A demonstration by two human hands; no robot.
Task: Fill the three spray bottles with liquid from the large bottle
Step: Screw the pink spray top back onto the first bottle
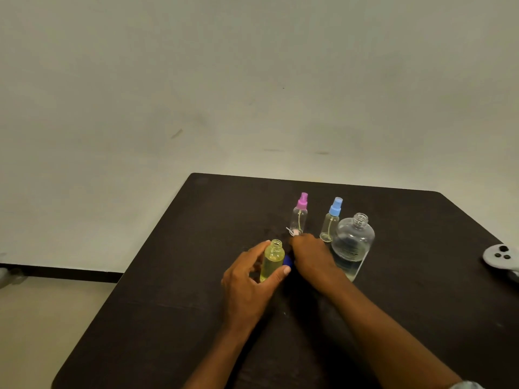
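Half-hiding blue cap (287, 261): right hand (313, 258); left hand (247, 279) grips yellow bottle (272, 259).

Dark table (168, 318), grey controller (500, 255) at its right edge, pale wall (196, 80) behind.

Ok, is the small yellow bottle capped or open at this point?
Open. The yellow bottle shows a bare threaded neck with no spray head, and stands upright in the grip of the left hand.

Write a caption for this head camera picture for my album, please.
Left hand grips an uncapped yellow bottle; right hand sits beside a blue cap, large bottle open nearby.
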